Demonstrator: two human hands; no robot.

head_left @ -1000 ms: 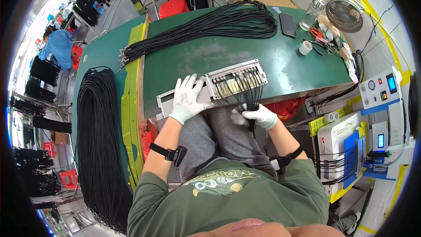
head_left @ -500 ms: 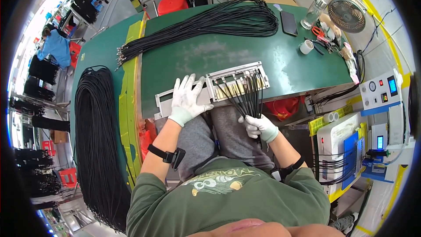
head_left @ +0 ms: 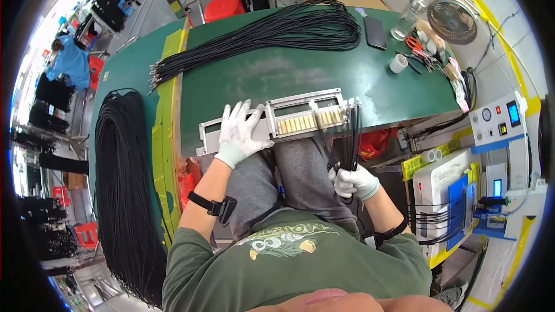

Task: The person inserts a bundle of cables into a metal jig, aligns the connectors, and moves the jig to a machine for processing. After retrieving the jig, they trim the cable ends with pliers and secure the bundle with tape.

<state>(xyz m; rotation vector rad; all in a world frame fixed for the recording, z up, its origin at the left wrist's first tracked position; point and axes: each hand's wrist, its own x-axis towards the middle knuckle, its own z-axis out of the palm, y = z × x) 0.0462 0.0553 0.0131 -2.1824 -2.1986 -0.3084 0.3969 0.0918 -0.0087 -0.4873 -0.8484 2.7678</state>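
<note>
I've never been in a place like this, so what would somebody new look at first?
Probably the big black bundle along the left end of the green table, with another bundle stretched across the far side. Next, the white-gloved hands: the left hand spread flat on the metal frame, the right hand gripping black cables by the frame's right end.

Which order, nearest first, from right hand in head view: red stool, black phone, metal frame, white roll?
1. Metal frame: ahead-left of the right hand.
2. White roll: ahead-right.
3. Black phone: beyond the roll, slightly left.
4. Red stool: far left, behind the green table.
</note>
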